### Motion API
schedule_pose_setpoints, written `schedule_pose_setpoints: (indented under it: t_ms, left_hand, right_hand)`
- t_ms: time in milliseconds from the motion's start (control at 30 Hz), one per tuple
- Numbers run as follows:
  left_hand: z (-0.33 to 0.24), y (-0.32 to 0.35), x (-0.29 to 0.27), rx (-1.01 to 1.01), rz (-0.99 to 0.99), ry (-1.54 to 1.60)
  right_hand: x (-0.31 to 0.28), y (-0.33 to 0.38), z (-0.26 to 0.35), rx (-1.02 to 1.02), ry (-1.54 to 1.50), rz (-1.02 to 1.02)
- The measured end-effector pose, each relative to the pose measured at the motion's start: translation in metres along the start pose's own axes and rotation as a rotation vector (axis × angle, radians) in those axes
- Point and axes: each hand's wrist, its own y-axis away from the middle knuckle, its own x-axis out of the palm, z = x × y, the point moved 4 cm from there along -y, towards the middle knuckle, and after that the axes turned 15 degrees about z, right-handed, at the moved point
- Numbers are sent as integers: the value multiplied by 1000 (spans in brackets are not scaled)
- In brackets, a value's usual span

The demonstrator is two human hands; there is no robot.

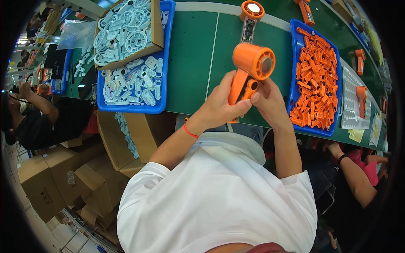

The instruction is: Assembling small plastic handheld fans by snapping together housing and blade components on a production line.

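Note:
An orange handheld fan [254,61] is held above the table's near edge, its round head up and its handle tilted. My left hand [224,100] is closed around the handle. A small orange piece [250,87] with a dark round spot lies against the handle's front. My right hand [268,100] pinches at this piece, thumb in front and other fingers partly hidden behind; I cannot tell whether the piece is attached. Just beyond lies a second orange fan [252,12], its handle open with inner parts showing.
At the right, a blue tray [292,63] holds many orange parts. Left, another blue tray [168,63] of pale blue parts has a cardboard box [158,25] of them on it. A white ridged tray [350,101] bears a fan. Other people sit at both sides; cartons [59,173] stand lower left.

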Motion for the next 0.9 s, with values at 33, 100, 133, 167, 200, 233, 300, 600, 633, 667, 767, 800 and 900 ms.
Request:
schedule_pose_setpoints:
  t_ms: [33, 100, 133, 167, 200, 233, 300, 600, 633, 667, 767, 800, 900]
  left_hand:
    - [-1, 0, 1, 2, -1, -1]
    - [-6, 0, 3, 13, -6, -123]
    - [-5, 1, 4, 13, -8, -121]
    - [-6, 1, 4, 59, -7, -193]
    - [-8, 2, 5, 103, -6, -266]
    - [-9, 2, 4, 102, -5, -263]
    - [-10, 0, -1, -4, 7, -245]
    - [-7, -3, -5, 185, -153, -794]
    - [-9, -3, -1, 171, -156, -774]
    - [-8, -4, -1, 158, -165, -760]
    - [4, -4, -1, 180, -220, -719]
    - [6, -5, -4, 184, -238, -707]
    - [14, -4, -7, 153, -305, -637]
  right_hand:
    - [3, 2, 3, 14, 25, 8]
    - [5, 3, 5, -10, 11, -12]
    - [7, 3, 6, -31, -3, -33]
    - [9, 3, 7, -28, -4, -32]
    - [11, 3, 9, -41, -22, -39]
    - [12, 3, 10, -56, -40, -49]
    - [12, 1, 7, -51, -28, -60]
    - [12, 2, 29, 147, 1031, -269]
    - [8, 3, 21, 115, 1076, -305]
    - [4, 4, 15, 83, 1119, -345]
    - [12, 0, 13, -1, 877, -359]
    - [11, -3, 6, -76, 807, -387]
    - [9, -4, -9, -174, 741, -406]
